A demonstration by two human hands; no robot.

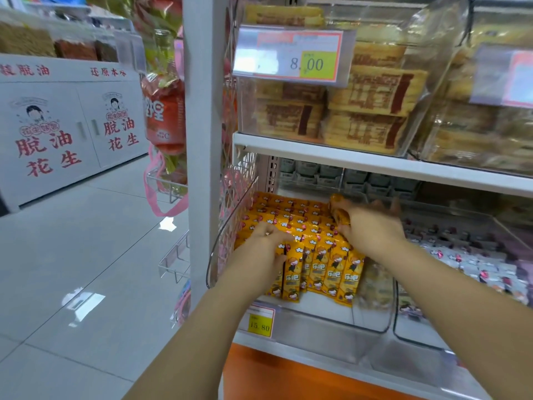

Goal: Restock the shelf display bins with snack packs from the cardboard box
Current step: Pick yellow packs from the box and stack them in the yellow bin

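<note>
Filling the clear bin (331, 321), we see snack packs (297, 215) covering most of it, right hand (372, 229) gripping another pack (338, 207), left hand (266, 251) on the front row, grip unclear, box unseen.

Seen from my remote console: glossy yellow film snack packs (326, 264) fill a smooth clear plastic bin (331, 320). At 8 o'clock, polished floor tiles (86, 255) gleam. At 12 o'clock, a paper price card (297, 56) sits behind clear plastic. The white shelf edge (375, 164) at 2 o'clock is probably matt painted metal.
</note>
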